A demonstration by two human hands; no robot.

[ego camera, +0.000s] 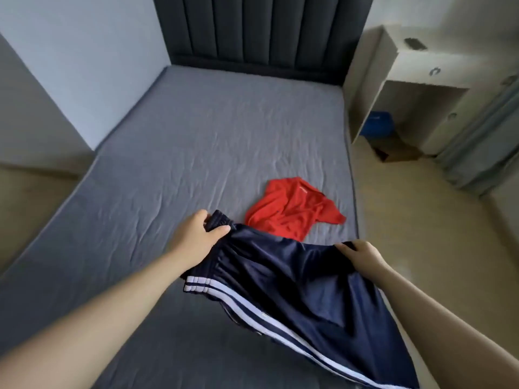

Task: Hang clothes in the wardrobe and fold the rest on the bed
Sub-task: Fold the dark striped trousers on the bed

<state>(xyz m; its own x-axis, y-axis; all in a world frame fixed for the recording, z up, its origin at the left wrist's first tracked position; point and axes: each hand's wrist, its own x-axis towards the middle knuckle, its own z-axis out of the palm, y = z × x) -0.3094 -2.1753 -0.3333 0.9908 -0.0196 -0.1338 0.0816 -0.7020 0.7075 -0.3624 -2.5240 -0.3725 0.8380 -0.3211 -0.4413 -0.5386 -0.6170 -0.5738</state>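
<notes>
Cut off: my navy track bottoms (295,282) run off the lower edge of the view, so I cannot tell shorts from trousers; probably shorts, going by the wide leg.
Hidden: my fingertips on the right are tucked behind the cloth.
Hard to make out: a blue thing (376,123) under the bedside unit (421,77) is too blurred to name.
Left pose: my left hand (200,231) reaches forward, thumb on top and fingers curled under, pinching the gathered elastic waistband.
Right pose: my right hand (362,255) grips the opposite side of the garment.
Garment: stretched between both hands above the near right part of the bed (196,141), white side stripes facing up.
Red T-shirt (295,211): crumpled on the grey sheet just beyond the bottoms, near the bed's right edge.
Open room: bare sheet spreads left and up to the headboard (261,26).
Edges: floor (407,220) runs along the mattress's right side.
</notes>
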